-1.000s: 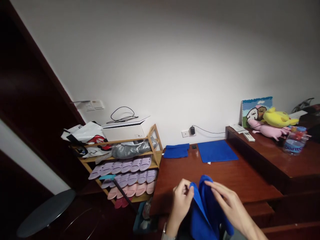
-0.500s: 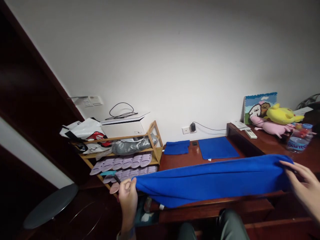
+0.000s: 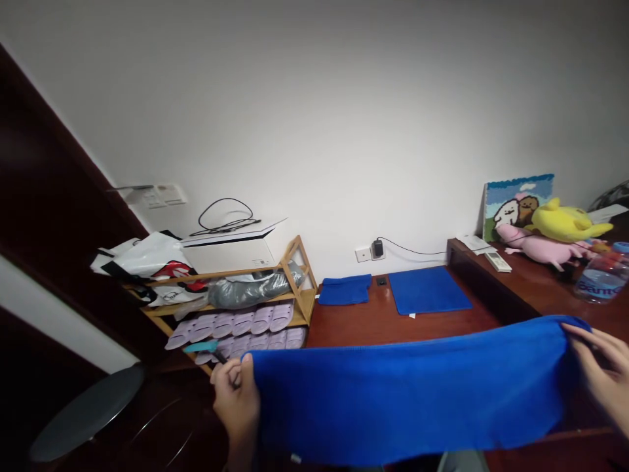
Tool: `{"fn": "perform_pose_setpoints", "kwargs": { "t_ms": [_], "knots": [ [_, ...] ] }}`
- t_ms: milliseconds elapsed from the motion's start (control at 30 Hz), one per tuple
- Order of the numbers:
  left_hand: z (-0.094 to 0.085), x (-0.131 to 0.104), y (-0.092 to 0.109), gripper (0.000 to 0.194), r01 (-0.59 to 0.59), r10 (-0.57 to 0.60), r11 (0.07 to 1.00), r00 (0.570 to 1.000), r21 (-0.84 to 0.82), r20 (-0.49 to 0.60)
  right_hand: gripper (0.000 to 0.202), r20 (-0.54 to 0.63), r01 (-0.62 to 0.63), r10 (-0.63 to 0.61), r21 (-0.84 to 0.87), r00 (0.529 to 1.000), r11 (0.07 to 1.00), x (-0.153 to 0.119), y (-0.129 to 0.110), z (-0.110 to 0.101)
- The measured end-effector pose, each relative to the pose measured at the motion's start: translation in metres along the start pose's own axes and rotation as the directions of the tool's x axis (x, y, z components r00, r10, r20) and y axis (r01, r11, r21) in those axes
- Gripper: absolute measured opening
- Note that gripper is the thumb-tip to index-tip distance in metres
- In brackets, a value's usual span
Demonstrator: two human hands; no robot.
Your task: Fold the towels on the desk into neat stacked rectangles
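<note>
A large blue cloth hangs stretched between my hands, its lower edge drooping over the front of the wooden table. My left hand is closed on its upper left corner, with a white tag low on that side. At the upper right corner, my right hand pinches the cloth. Behind it on the table lie a small folded blue cloth and a flat blue cloth.
To the left stands a wooden rack with lilac slippers and a white box. A round dark stool is at lower left. On the right, a raised surface bears plush toys, a remote and a bottle.
My hands have spread slightly farther apart. The blue cloth has opened out downward and now covers more of the view below the table top. The camera view has shifted a little.
</note>
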State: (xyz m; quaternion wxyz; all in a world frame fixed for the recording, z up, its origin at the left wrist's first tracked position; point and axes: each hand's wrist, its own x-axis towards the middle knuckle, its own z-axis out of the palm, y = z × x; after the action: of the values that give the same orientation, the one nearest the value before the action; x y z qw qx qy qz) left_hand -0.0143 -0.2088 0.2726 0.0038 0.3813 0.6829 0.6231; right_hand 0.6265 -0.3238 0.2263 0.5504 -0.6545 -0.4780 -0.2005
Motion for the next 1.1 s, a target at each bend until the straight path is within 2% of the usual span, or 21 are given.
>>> {"fn": "perform_pose_setpoints", "kwargs": {
  "t_ms": [100, 167, 233, 333, 433, 500, 600, 667, 700, 800, 933, 1033, 1100],
  "knots": [
    [0.045, 0.012, -0.031, 0.038, -0.058, 0.012, 0.975, 0.978, 0.213, 0.208, 0.043, 0.075, -0.003, -0.001, 0.049, 0.997, 0.999, -0.002, 0.026, 0.05],
    [0.083, 0.016, -0.054, 0.035, -0.136, 0.024, 0.942, 0.939, 0.308, 0.343, 0.045, 0.137, -0.022, 0.017, 0.034, 0.99, 0.999, -0.007, 0.052, 0.094],
    [0.124, 0.015, -0.074, 0.036, -0.2, 0.024, 0.91, 0.9, 0.364, 0.434, 0.048, 0.23, -0.072, 0.067, 0.013, 0.971, 0.997, -0.014, 0.078, 0.142],
    [0.176, 0.004, -0.095, 0.036, -0.26, 0.043, 0.886, 0.87, 0.383, 0.492, 0.053, 0.407, -0.166, 0.178, -0.066, 0.896, 0.984, -0.03, 0.102, 0.204],
    [0.205, -0.016, -0.115, 0.037, -0.328, 0.096, 0.869, 0.846, 0.369, 0.525, 0.063, 0.493, -0.226, 0.345, -0.286, 0.799, 0.931, -0.055, 0.105, 0.239],
    [0.208, -0.034, -0.136, 0.041, -0.43, 0.188, 0.838, 0.806, 0.336, 0.562, 0.068, 0.503, -0.183, 0.372, -0.385, 0.78, 0.905, -0.08, 0.102, 0.244],
    [0.192, -0.064, -0.181, 0.047, -0.643, 0.35, 0.719, 0.663, 0.264, 0.661, 0.069, 0.588, 0.006, 0.217, -0.353, 0.779, 0.936, -0.126, 0.1, 0.234],
    [0.175, -0.081, -0.209, 0.05, -0.724, 0.366, 0.637, 0.587, 0.265, 0.722, 0.069, 0.655, 0.112, 0.153, -0.345, 0.74, 0.932, -0.153, 0.099, 0.224],
    [0.167, -0.087, -0.22, 0.051, -0.742, 0.35, 0.608, 0.57, 0.283, 0.743, 0.07, 0.682, 0.149, 0.152, -0.362, 0.715, 0.92, -0.163, 0.099, 0.221],
    [0.154, -0.097, -0.233, 0.055, -0.767, 0.304, 0.55, 0.552, 0.33, 0.777, 0.071, 0.74, 0.217, 0.208, -0.434, 0.64, 0.874, -0.178, 0.097, 0.218],
    [0.156, -0.099, -0.226, 0.056, -0.769, 0.289, 0.51, 0.575, 0.385, 0.765, 0.07, 0.776, 0.246, 0.275, -0.479, 0.568, 0.842, -0.168, 0.094, 0.223],
    [0.154, -0.098, -0.225, 0.054, -0.767, 0.294, 0.493, 0.592, 0.412, 0.751, 0.069, 0.783, 0.239, 0.304, -0.491, 0.543, 0.838, -0.152, 0.092, 0.226],
    [0.152, -0.094, -0.226, 0.054, -0.772, 0.32, 0.493, 0.59, 0.401, 0.742, 0.068, 0.783, 0.235, 0.281, -0.472, 0.555, 0.85, -0.141, 0.088, 0.229]
  ]
}}
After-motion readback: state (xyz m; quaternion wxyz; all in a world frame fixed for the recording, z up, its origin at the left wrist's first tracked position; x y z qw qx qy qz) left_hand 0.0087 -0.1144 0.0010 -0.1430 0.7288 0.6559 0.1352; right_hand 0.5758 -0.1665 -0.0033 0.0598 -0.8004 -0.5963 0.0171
